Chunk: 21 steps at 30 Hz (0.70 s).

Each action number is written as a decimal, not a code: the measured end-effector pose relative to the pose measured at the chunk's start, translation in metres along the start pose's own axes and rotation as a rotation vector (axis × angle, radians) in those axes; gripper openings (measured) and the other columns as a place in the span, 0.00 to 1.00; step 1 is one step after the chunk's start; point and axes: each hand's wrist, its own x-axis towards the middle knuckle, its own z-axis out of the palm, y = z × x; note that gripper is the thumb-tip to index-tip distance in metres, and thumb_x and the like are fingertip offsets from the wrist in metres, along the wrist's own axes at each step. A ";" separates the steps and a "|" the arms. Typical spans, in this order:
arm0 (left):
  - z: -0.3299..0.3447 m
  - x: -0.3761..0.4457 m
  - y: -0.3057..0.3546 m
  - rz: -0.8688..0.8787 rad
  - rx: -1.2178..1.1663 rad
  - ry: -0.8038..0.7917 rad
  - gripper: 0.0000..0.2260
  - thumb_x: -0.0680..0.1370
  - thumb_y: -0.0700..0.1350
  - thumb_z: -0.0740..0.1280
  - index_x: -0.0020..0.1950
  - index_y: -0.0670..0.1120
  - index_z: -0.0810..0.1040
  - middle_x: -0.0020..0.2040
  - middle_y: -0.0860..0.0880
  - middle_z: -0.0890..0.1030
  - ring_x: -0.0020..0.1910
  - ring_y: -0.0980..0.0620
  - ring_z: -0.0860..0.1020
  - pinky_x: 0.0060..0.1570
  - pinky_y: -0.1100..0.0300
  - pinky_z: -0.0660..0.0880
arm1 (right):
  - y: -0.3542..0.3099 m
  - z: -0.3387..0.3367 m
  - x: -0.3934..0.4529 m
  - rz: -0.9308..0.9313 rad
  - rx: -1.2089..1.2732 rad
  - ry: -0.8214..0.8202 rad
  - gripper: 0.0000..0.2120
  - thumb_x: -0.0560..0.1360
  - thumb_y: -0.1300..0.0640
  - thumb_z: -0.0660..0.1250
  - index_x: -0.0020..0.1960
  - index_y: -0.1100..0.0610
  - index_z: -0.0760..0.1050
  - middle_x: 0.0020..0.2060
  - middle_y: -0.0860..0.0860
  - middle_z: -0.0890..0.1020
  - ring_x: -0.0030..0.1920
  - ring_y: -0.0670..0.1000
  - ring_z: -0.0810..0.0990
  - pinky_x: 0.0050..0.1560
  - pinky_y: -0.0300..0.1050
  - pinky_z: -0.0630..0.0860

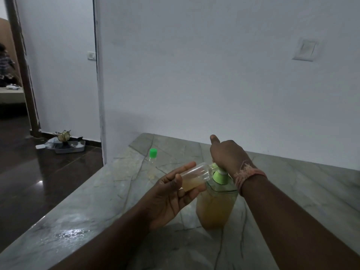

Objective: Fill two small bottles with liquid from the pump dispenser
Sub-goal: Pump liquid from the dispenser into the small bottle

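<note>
In the lower centre of the frame the left hand (171,193) grips a small uncapped bottle (195,176), tilted nearly sideways, part full of yellowish liquid, its mouth at the spout of the pump dispenser (216,203); the right hand (228,154) presses on the green pump head, thumb raised; a second small bottle (152,162) with a green cap stands upright on the marble counter (93,207), left of centre, apart from both hands.

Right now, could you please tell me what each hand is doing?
Left hand: holds the uncapped small bottle, tilted toward the pump's nozzle.
Right hand: presses down on the pump dispenser head, thumb raised.
</note>
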 end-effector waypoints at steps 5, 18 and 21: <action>0.003 -0.002 0.001 -0.008 -0.001 0.026 0.30 0.70 0.47 0.79 0.71 0.43 0.75 0.69 0.38 0.76 0.64 0.34 0.77 0.55 0.54 0.81 | -0.004 -0.004 -0.009 -0.057 -0.064 -0.057 0.18 0.78 0.49 0.50 0.60 0.51 0.74 0.56 0.60 0.78 0.55 0.62 0.77 0.58 0.55 0.73; 0.001 -0.001 0.000 -0.013 0.004 0.027 0.29 0.72 0.47 0.78 0.71 0.44 0.75 0.69 0.40 0.77 0.64 0.35 0.78 0.55 0.54 0.81 | -0.002 -0.003 -0.006 -0.048 -0.056 -0.023 0.23 0.77 0.42 0.48 0.60 0.49 0.76 0.54 0.58 0.79 0.54 0.61 0.77 0.53 0.52 0.72; 0.004 -0.001 -0.001 -0.007 -0.004 0.019 0.30 0.72 0.47 0.78 0.72 0.44 0.74 0.71 0.39 0.75 0.65 0.35 0.77 0.55 0.54 0.81 | -0.007 -0.004 -0.007 -0.055 -0.075 -0.069 0.22 0.77 0.43 0.49 0.63 0.48 0.74 0.57 0.58 0.78 0.56 0.61 0.77 0.54 0.53 0.72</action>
